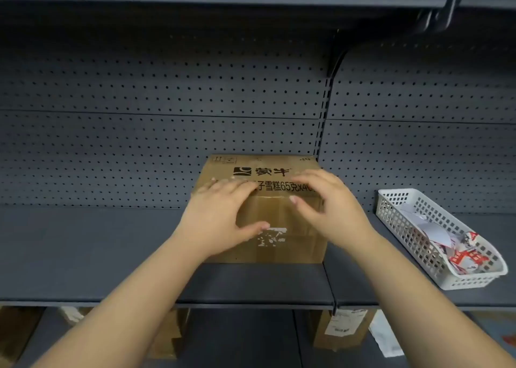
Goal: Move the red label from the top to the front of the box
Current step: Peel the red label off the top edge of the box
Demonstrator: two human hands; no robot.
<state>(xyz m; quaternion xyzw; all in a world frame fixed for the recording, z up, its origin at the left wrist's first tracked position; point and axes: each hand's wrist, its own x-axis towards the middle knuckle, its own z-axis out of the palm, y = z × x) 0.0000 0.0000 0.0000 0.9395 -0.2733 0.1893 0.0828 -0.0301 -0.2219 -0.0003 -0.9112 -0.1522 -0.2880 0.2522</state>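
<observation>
A brown cardboard box [282,216] with black printed characters on top stands on the grey shelf [83,244]. My left hand [220,214] lies on the box's near left top edge, fingers spread flat over the top and thumb down the front. My right hand [326,202] hovers at the right top edge, fingers curled and apart, thumb pointing left. No red label shows on the box; my hands cover part of the top. A torn white patch [272,237] marks the front face.
A white plastic basket [435,236] with red-and-white paper scraps sits on the shelf to the right. A perforated grey back panel [167,116] rises behind. Cardboard boxes [343,331] stand on the lower shelf.
</observation>
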